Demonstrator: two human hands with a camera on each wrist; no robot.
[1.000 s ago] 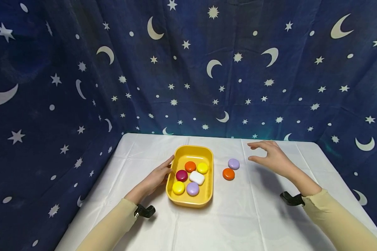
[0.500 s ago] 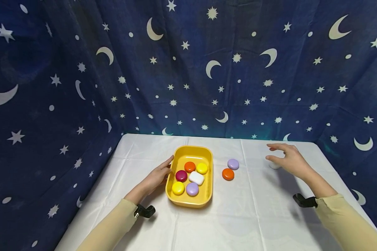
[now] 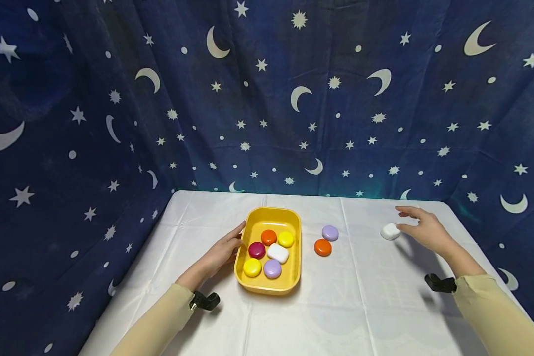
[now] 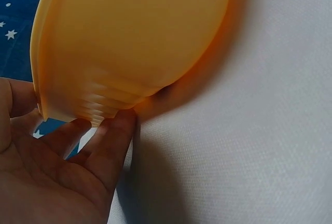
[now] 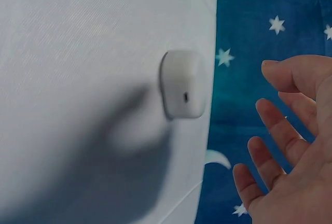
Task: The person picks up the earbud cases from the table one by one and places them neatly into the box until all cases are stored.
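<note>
My left hand (image 3: 222, 253) rests against the left side of a yellow tray (image 3: 295, 222), its fingertips touching the tray wall (image 4: 145, 42) in the left wrist view. In the tray lie several glossy round pieces, among them an orange one (image 3: 269, 237), a dark red one (image 3: 256, 249) and a lilac one (image 3: 272, 268), plus a white rounded block (image 3: 278, 253). My right hand (image 3: 429, 232), thumb and fingers apart, is just right of another white rounded block (image 3: 389, 231) on the table. That block (image 5: 184, 84) shows a small dark mark in the right wrist view.
Between the tray and the right hand, a lilac round piece (image 3: 330, 233) and an orange round piece (image 3: 323, 247) lie on the white tablecloth (image 3: 320, 316). A dark blue star-and-moon curtain (image 3: 267, 99) hangs behind the table and at both sides.
My right hand has moved to the right, past the white block, which has come into view on the table beside it. The left hand and tray have stayed in place.
</note>
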